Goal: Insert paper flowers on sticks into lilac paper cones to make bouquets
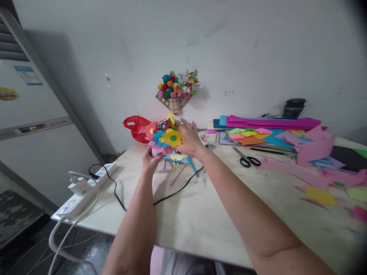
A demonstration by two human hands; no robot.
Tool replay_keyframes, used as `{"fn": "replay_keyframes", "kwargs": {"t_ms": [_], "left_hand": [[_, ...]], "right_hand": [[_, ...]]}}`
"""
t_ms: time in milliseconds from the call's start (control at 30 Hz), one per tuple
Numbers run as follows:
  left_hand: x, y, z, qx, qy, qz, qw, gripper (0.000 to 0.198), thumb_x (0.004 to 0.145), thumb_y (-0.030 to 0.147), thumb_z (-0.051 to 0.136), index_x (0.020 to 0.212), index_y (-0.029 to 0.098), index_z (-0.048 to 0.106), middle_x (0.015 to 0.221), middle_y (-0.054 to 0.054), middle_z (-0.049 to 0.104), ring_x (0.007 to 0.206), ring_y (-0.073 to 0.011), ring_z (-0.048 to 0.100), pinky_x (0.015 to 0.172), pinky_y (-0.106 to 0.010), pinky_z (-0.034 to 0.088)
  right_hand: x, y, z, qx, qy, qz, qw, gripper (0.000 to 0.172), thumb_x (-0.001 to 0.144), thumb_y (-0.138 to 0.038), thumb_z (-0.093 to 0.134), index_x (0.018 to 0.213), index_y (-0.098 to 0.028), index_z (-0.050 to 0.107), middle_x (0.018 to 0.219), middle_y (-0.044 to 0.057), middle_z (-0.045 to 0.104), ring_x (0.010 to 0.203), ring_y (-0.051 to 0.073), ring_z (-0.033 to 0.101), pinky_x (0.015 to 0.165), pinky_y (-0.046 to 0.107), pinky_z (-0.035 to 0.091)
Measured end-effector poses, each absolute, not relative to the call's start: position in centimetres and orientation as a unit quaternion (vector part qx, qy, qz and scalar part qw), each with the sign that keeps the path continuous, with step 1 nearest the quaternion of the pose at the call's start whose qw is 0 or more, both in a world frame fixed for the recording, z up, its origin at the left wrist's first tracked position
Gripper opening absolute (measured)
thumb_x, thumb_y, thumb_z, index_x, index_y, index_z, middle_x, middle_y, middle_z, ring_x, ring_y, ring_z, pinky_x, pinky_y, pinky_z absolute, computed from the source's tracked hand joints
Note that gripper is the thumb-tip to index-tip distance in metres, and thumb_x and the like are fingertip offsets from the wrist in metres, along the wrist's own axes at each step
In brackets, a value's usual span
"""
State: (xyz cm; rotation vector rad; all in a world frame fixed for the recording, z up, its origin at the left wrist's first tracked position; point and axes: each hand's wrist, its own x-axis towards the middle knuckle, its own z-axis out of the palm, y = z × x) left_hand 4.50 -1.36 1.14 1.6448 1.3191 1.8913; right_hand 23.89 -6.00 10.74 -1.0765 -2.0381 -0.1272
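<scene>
A bunch of paper flowers point(163, 138) in yellow, blue, pink and red stands above the table, in front of me. My left hand point(150, 161) is closed around its lower left side, where a bit of something pale purple shows by the thumb; the flowers hide most of it. My right hand point(189, 138) rests against the right side of the bunch, near the yellow flower with a green centre, its fingers spread. Below the bunch lie thin paper strips or stems point(178, 178) in pink, blue and yellow.
A red plastic bag point(137, 128) sits behind. Black-handled scissors point(249, 160), a black pen point(266, 151), stacked coloured paper point(272, 123) and pink scraps point(315, 147) lie right. A black cord point(186, 186) crosses the table; a power strip point(83, 194) lies at its left edge.
</scene>
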Motion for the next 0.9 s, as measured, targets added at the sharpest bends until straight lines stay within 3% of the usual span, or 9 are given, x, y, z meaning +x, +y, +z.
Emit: {"fn": "replay_keyframes", "kwargs": {"t_ms": [100,267,567,767,900], "left_hand": [[4.4,-1.4,1.1,0.563,0.447,0.673,0.173,0.042,0.045,0.037,0.076,0.079,0.018,0.060,0.074,0.001,0.060,0.067,-0.0136,0.055,0.063,-0.024,0.046],[4.3,-1.3,1.0,0.547,0.442,0.690,0.170,0.044,0.046,0.035,0.078,0.082,0.017,0.061,0.077,0.000,0.062,0.070,-0.0141,0.056,0.065,-0.025,0.047],[4.5,-1.4,1.3,0.518,0.427,0.726,0.151,0.053,0.046,0.035,0.080,0.092,0.017,0.059,0.083,-0.001,0.064,0.073,-0.0151,0.060,0.067,-0.026,0.050],[4.4,-1.7,1.5,0.498,0.451,0.733,0.108,0.048,0.046,0.032,0.078,0.088,0.017,0.059,0.080,0.000,0.063,0.076,-0.0158,0.059,0.070,-0.026,0.049],[4.2,-1.2,1.2,0.488,0.435,0.752,0.088,0.054,0.045,0.029,0.078,0.093,0.018,0.056,0.087,-0.001,0.064,0.082,-0.0172,0.061,0.076,-0.029,0.049]], "right_hand": [[25.1,-6.4,11.6,-0.400,-0.825,0.017,0.398,0.080,0.066,-0.033,0.072,0.139,-0.028,0.041,0.145,0.004,0.042,0.141,0.029,0.022,0.114,0.056,0.014],[27.5,-7.3,13.0,-0.320,-0.856,0.097,0.395,0.050,0.068,-0.032,0.073,0.117,-0.026,0.063,0.151,0.002,0.034,0.141,0.025,0.026,0.113,0.044,0.025],[27.1,-7.4,13.1,-0.281,-0.773,0.190,0.536,0.013,0.078,-0.029,0.065,0.084,-0.021,0.074,0.125,0.006,0.062,0.116,0.020,0.057,0.102,0.038,0.041],[25.8,-7.3,12.7,-0.262,-0.773,0.160,0.555,0.012,0.079,-0.025,0.064,0.074,-0.021,0.074,0.112,0.005,0.069,0.109,0.017,0.061,0.099,0.035,0.043],[25.2,-6.8,12.3,-0.247,-0.797,0.117,0.538,0.012,0.078,-0.025,0.067,0.067,-0.023,0.073,0.109,0.003,0.070,0.114,0.019,0.057,0.103,0.039,0.039]]}}
